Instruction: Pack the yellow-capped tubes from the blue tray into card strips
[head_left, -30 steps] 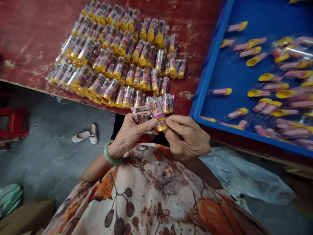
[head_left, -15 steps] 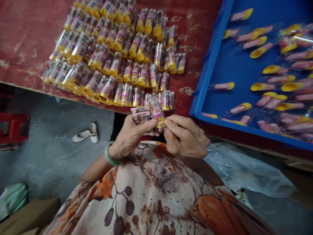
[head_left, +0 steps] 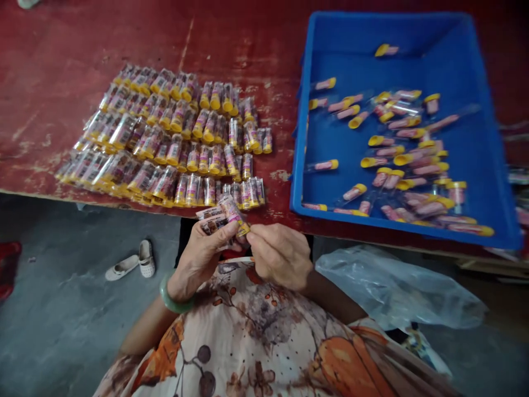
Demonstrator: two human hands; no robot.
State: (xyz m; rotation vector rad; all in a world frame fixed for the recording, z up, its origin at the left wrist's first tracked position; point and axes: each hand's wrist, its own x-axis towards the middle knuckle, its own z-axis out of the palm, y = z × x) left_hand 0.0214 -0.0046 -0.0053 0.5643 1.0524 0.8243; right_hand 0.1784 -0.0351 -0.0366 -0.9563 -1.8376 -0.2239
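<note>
My left hand (head_left: 205, 249), with a green bangle at the wrist, is closed around several small printed cards (head_left: 212, 220). Its thumb also presses on a small clear packet or tube (head_left: 232, 212) with a pink and yellow print. My right hand (head_left: 281, 255) is closed, and its thumb and forefinger pinch the yellow lower end of that same tube. Just beyond my hands, rows of printed clear tubes with yellow caps (head_left: 177, 149) are stacked on the red table (head_left: 49, 71). Whether a card sits inside the held tube is hard to make out.
A blue tray (head_left: 298, 165) on the right holds many loose tubes with yellow caps (head_left: 413, 159) and pink contents. Below it hangs a clear plastic bag (head_left: 397, 286). White clogs (head_left: 132, 264) lie on the grey floor, and a red stool (head_left: 8, 267) stands at the left.
The view has shifted, so more of the blue tray shows and the stacked tubes appear lower. My hands keep the same hold on the cards and tube.
</note>
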